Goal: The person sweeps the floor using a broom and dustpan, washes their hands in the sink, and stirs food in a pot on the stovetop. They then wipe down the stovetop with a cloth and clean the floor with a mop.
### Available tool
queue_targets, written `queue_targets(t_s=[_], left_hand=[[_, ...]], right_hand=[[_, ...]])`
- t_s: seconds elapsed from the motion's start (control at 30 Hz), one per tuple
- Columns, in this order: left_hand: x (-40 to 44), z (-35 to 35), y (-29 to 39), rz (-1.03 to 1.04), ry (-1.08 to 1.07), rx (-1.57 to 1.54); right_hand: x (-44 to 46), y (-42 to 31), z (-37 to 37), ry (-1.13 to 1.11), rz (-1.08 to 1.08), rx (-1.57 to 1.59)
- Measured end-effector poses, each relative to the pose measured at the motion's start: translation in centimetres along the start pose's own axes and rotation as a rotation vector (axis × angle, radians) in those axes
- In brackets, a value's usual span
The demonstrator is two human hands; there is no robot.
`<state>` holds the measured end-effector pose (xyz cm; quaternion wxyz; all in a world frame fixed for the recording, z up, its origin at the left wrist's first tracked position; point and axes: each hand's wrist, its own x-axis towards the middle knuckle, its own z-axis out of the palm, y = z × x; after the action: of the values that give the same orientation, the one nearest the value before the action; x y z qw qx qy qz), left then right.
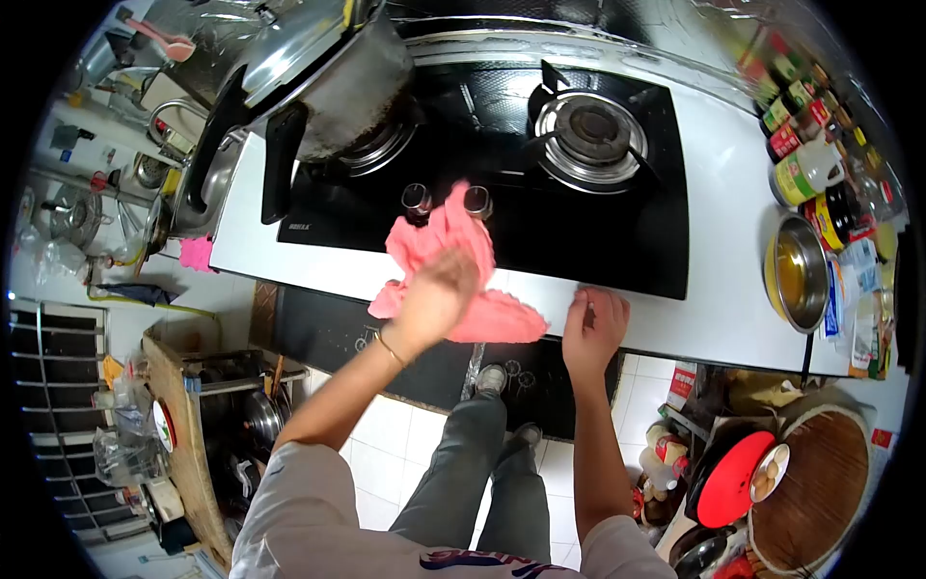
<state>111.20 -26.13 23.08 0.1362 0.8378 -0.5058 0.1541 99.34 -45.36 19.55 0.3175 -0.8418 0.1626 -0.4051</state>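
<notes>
My left hand (440, 294) is closed on a crumpled pink cloth (449, 234), which lies across the front edge of the black gas cooktop (559, 232) and the white counter (347, 268). The hand is slightly blurred. The cloth's upper end touches or nearly touches the right control knob (477, 200); the left knob (416, 200) sits just beyond its left side. At the counter's front edge, my right hand (595, 323) rests with bent fingers and a gap beside the thumb. A dark patch shows in that gap; I see no held object.
A large pressure cooker (338, 96) stands on the left burner, its black handles reaching over the counter. The right burner (590, 135) bears no pot. To the right are a metal bowl of yellow liquid (799, 274) and several bottles (808, 174). Low shelving (183, 425) stands at left.
</notes>
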Motion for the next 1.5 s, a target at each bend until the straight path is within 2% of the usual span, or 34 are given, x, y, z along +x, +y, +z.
queue_targets(t_s=[0.1, 0.17, 0.2, 0.27, 0.3, 0.37, 0.4, 0.43, 0.47, 0.5, 0.57, 0.6, 0.63, 0.67, 0.73, 0.77, 0.83, 0.9, 0.97, 1.1, 1.17, 1.23, 1.3, 1.43, 1.5], left_hand=[[0.8, 1.3, 4.6, -0.002, -0.010, -0.259], [4.1, 2.4, 5.5, -0.144, 0.012, -0.320], [5.2, 3.3, 5.3, -0.136, 0.013, -0.328], [7.4, 5.2, 4.9, -0.324, 0.092, -0.066], [8.4, 6.2, 5.2, -0.320, 0.084, -0.075], [9.9, 7.7, 6.7, -0.391, 0.084, -0.004], [10.8, 8.1, 7.9, -0.341, 0.019, -0.086], [11.7, 8.6, 9.4, -0.291, -0.047, -0.167], [12.3, 8.9, 10.9, -0.128, -0.026, -0.060], [12.9, 9.3, 12.0, -0.119, -0.028, -0.065], [14.2, 9.7, 13.6, 0.219, -0.004, -0.300], [14.4, 9.2, 13.6, 0.315, -0.008, -0.358], [14.6, 8.1, 13.0, 0.327, -0.002, -0.366], [14.6, 6.7, 11.8, 0.287, -0.212, -0.340], [12.7, 5.7, 8.7, 0.108, -0.235, -0.283], [10.9, 6.5, 7.1, -0.030, -0.050, -0.257], [9.9, 6.8, 5.8, -0.093, 0.025, 0.013], [11.0, 8.1, 8.5, -0.074, -0.025, 0.029], [14.1, 9.0, 13.0, 0.053, -0.075, -0.117], [18.3, 11.8, 18.9, 0.089, -0.005, -0.160], [19.3, 13.2, 20.3, 0.177, -0.018, -0.145], [18.8, 12.9, 21.6, 0.151, -0.029, -0.125], [16.9, 11.8, 23.2, 0.154, -0.170, -0.108], [14.8, 10.7, 23.6, 0.241, -0.052, -0.120], [18.1, 11.6, 22.8, 0.178, -0.258, 0.146]], right_hand=[[-0.2, 0.5, 0.4, 0.057, 0.106, 0.044], [-0.4, 0.6, 0.0, 0.027, 0.201, 0.055], [-0.5, 0.6, 0.0, 0.047, 0.241, 0.105], [-0.6, 0.8, -0.1, 0.082, 0.280, 0.181], [-0.8, 0.9, -0.2, 0.084, 0.288, 0.172], [-1.0, 0.9, -0.4, 0.132, 0.467, 0.447], [-0.5, 0.0, -1.2, 0.169, 0.607, 0.590], [0.1, -0.2, -2.1, 0.175, 0.605, 0.588], [0.5, -0.2, -3.1, 0.234, 0.587, 0.572], [0.9, -0.3, -4.0, 0.294, 0.572, 0.554], [1.4, -0.2, -5.6, 0.371, 0.552, 0.568], [1.3, 0.1, -6.4, 0.396, 0.565, 0.553], [1.1, 0.5, -7.3, 0.421, 0.577, 0.539], [0.3, 1.9, -7.8, 0.409, 0.581, 0.499], [-0.8, 3.0, -9.1, 0.418, 0.597, 0.480], [-1.3, 3.4, -9.8, 0.416, 0.617, 0.469], [-2.0, 4.1, -10.5, 0.438, 0.640, 0.469], [-2.6, 4.7, -10.7, 0.462, 0.654, 0.510], [-2.4, 4.8, -11.0, 0.492, 0.659, 0.515], [-1.9, 5.1, -12.2, 0.540, 0.657, 0.497], [-1.7, 5.9, -13.1, 0.538, 0.627, 0.438], [-1.7, 6.2, -13.8, 0.545, 0.665, 0.351], [-1.7, 6.2, -14.4, 0.573, 0.660, 0.375], [-3.1, 5.7, -15.2, 0.556, 0.695, 0.354], [-4.0, 5.6, -15.6, 0.508, 0.708, 0.385]])
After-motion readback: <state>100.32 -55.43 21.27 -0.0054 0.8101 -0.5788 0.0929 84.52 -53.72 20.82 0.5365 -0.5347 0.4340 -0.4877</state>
